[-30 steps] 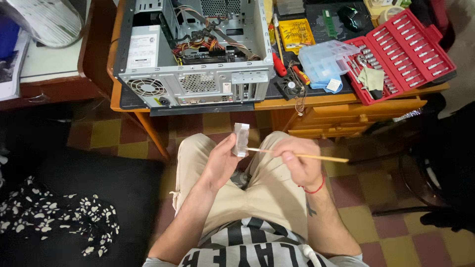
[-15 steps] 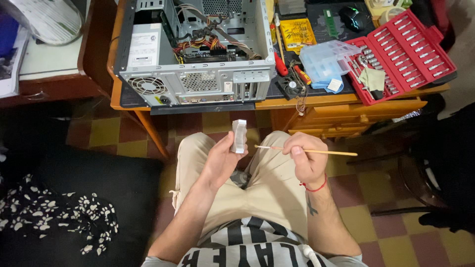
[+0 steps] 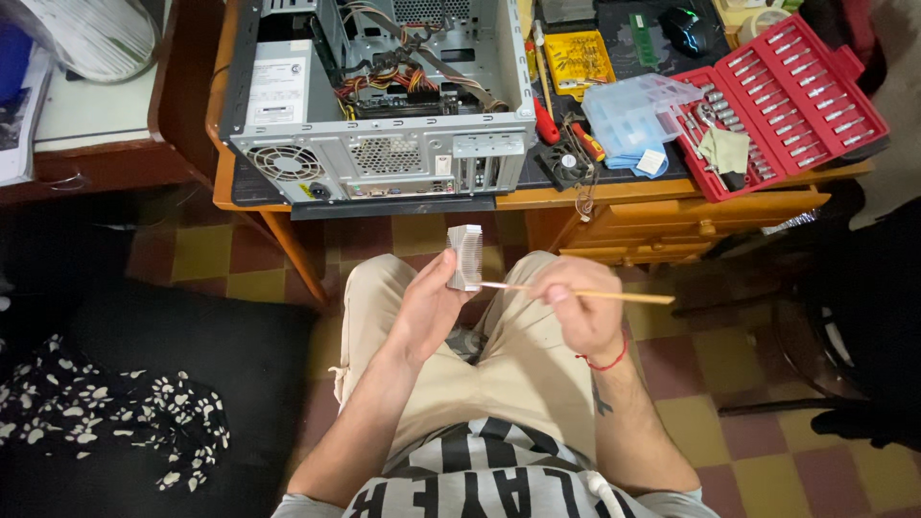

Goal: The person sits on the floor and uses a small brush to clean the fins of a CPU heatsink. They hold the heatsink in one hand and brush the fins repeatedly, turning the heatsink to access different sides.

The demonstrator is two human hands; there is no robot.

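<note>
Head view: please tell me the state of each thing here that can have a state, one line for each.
Heatsink: upright, held in left hand.
Stick: held level in right hand, tip at the heatsink.
Computer case: lying on the desk, side open, cables showing.
Red tool case: open.
Clear plastic box: lid raised.

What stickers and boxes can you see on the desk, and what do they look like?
White label: rectangular, on the open computer case's left side.
Red tool case: open, desk's right end, rows of metal bits.
Clear plastic box: bluish, beside the red case.
Yellow packet: flat, behind it.
</note>
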